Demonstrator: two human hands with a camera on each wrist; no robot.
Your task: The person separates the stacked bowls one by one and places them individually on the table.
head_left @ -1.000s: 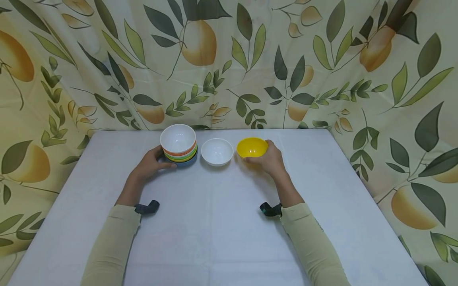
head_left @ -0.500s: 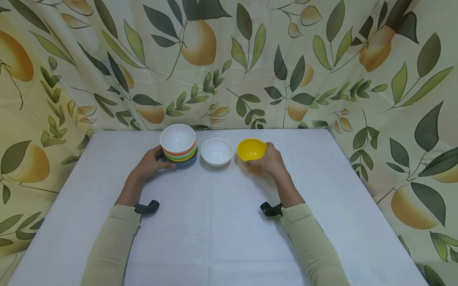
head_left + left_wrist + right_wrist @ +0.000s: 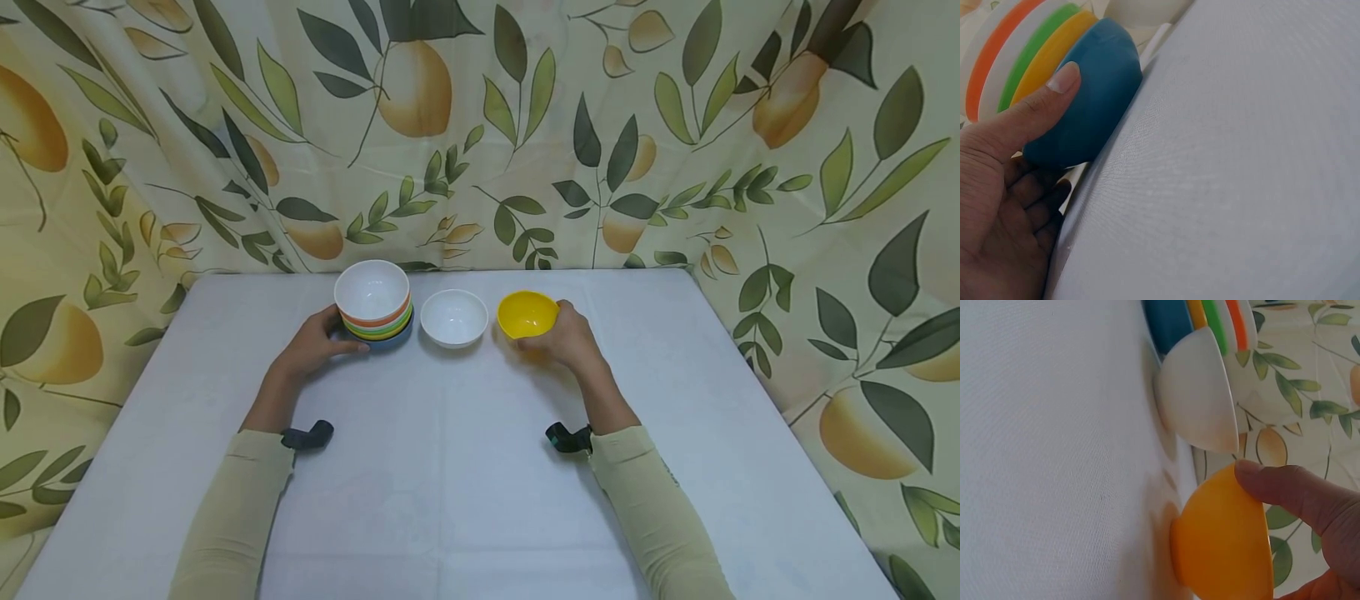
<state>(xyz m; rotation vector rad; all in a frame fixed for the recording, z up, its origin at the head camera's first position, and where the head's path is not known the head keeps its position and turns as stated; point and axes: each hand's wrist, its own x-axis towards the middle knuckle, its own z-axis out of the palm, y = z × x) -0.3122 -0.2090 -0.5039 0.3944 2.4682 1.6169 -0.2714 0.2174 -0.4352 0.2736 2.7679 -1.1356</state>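
At the back left of the table, a stack of nested bowls (image 3: 375,296) stands upright, white on top with orange, green and yellow rims below. A blue bowl (image 3: 1100,87) forms its base. My left hand (image 3: 309,343) holds the stack low, the thumb against the blue bowl's side and the other fingers partly hidden. A single yellow bowl (image 3: 528,315) is gripped by my right hand (image 3: 561,337), thumb near the rim in the right wrist view. Whether its foot touches the cloth, I cannot tell. Between stack and yellow bowl sits a white bowl (image 3: 454,319), touched by neither hand.
A white cloth (image 3: 442,467) covers the table. Behind it hangs a curtain (image 3: 480,133) printed with leaves and fruit, close to the table's back edge. Dark wrist cameras are strapped near both sleeve cuffs.
The yellow bowl has shifted very slightly and its tilt has changed a little in my right hand. My left hand and the stack have stayed in place.
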